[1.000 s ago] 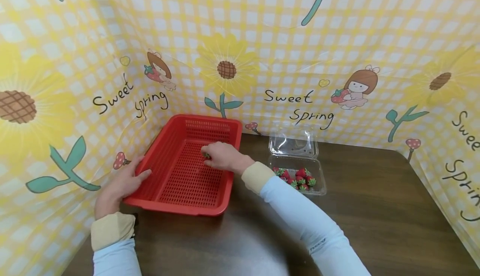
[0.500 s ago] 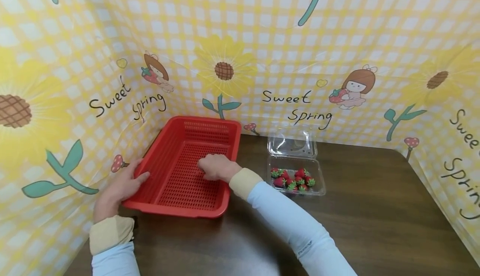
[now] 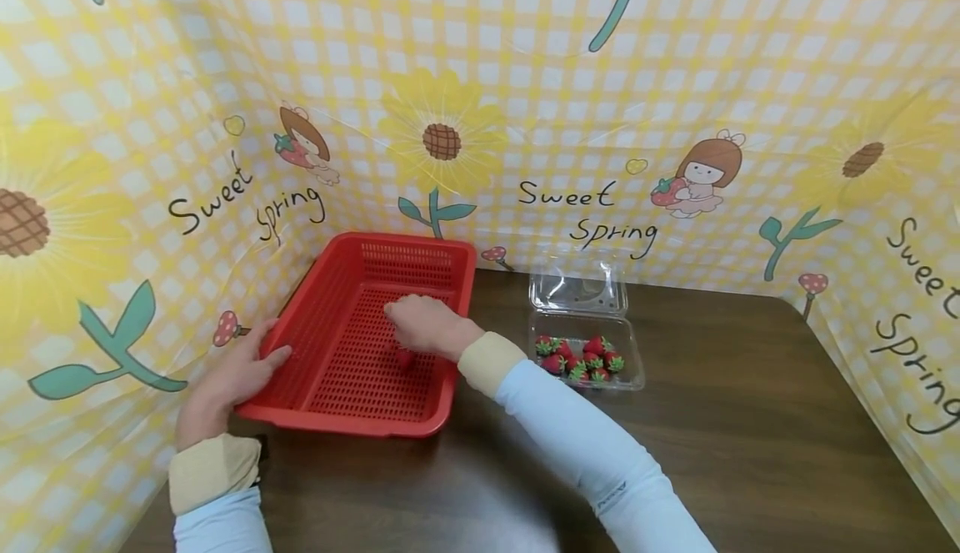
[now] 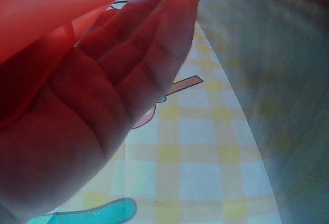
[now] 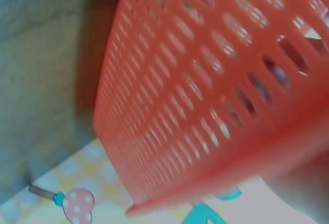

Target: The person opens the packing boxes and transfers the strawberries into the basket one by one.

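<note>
A red plastic basket (image 3: 352, 353) with slotted walls sits on the left of the table. My left hand (image 3: 236, 378) grips its left wall, thumb over the rim; the left wrist view shows the fingers (image 4: 169, 34) outside, under the rim. Inside the basket, my right hand (image 3: 427, 324) is bent down over the floor. Just below it a strawberry (image 3: 405, 359) shows, partly covered; the right fingertips are hidden, so whether they touch it cannot be told. To the right, several strawberries (image 3: 577, 359) lie in a clear plastic box (image 3: 630, 374).
The box's clear lid (image 3: 577, 286) is hinged open toward the back. A brown wooden table (image 3: 712, 403) lies under everything. A yellow checked cloth (image 3: 525, 144) with printed flowers hangs behind and at both sides, close to the basket's left wall.
My right hand first carried a strawberry over the basket, then lowered and lifted slightly; red fruit now shows beneath it. The left hand keeps its grip on the basket. The whole view shifted a little.
</note>
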Tool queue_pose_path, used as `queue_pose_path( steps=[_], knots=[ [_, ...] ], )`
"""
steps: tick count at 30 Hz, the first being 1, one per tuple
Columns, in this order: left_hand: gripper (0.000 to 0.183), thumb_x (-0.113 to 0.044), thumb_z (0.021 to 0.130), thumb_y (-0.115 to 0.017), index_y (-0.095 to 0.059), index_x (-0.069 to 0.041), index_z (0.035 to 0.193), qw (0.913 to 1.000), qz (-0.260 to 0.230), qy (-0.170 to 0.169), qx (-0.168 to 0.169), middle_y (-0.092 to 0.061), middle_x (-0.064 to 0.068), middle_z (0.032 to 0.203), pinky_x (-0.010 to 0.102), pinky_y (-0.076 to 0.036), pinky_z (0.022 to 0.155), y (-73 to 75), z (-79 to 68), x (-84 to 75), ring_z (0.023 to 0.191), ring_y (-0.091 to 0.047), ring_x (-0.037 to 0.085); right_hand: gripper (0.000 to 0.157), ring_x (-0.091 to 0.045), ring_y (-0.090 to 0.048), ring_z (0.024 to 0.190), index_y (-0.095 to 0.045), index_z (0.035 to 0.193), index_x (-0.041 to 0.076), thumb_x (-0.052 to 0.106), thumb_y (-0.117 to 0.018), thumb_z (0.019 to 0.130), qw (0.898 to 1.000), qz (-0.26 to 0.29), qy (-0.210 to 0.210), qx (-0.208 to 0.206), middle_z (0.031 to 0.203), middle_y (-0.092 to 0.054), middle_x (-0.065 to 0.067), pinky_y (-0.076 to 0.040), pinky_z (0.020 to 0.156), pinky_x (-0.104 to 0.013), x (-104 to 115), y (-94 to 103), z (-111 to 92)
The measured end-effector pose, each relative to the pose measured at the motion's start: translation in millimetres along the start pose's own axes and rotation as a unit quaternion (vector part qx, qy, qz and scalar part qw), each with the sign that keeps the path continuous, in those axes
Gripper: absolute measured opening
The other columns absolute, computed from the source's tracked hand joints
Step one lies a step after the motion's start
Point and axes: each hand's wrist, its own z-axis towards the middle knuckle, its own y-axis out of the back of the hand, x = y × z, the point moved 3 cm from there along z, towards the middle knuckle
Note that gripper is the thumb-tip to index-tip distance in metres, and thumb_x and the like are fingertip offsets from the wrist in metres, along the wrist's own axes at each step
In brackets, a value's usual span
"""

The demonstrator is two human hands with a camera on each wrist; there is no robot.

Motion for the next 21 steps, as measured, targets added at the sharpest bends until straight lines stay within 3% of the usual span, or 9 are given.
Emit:
queue_pose_path(
  steps=[4,11,16,21],
  knots=[
    [0.069,-0.034,0.102,-0.048,-0.011,-0.01,0.156,1.0,-0.006,-0.001,0.001,-0.048,0.027,0.126,0.03,-0.048,0.07,-2.3,0.8,-1.2,0.095,-0.06,0.026,0.004,-0.009,-0.049,0.066,-0.055,0.095,0.014,0.013,-0.053,0.098,0.998,-0.003,0.029,-0.057,0.077,-0.052,0.001,-0.04,0.056,-0.017,-4.3,17.9,-6.6],
    [0.068,-0.034,0.104,-0.044,-0.011,-0.006,0.156,0.9999,0.006,-0.009,-0.002,-0.044,0.03,0.131,0.031,-0.044,0.073,-1.0,-0.1,-3.1,0.104,-0.055,0.033,0.015,-0.011,-0.038,0.066,-0.046,0.083,0.012,0.007,-0.052,0.095,0.991,0.008,0.054,-0.126,0.075,-0.045,0.0,-0.033,0.06,-0.02,-20.9,51.3,-28.5],
    [0.066,-0.033,0.103,-0.045,-0.014,-0.008,0.155,0.9999,-0.001,-0.013,-0.001,-0.048,0.027,0.126,0.03,-0.046,0.071,0.0,0.0,-2.9,0.098,-0.058,0.029,0.015,-0.013,-0.044,0.068,-0.047,0.081,0.012,0.007,-0.057,0.091,0.984,-0.016,0.046,-0.17,0.076,-0.048,0.0,-0.039,0.062,-0.024,-45.7,71.9,-50.2],
    [0.067,-0.035,0.103,-0.046,-0.013,-0.008,0.156,1.0,0.001,-0.009,-0.001,-0.048,0.027,0.126,0.03,-0.047,0.069,-0.5,0.0,-2.2,0.096,-0.059,0.027,0.011,-0.014,-0.05,0.068,-0.052,0.084,0.012,0.009,-0.058,0.092,0.984,-0.011,0.016,-0.176,0.076,-0.053,-0.001,-0.043,0.062,-0.027,-77.9,78.6,-71.9]
  ],
)
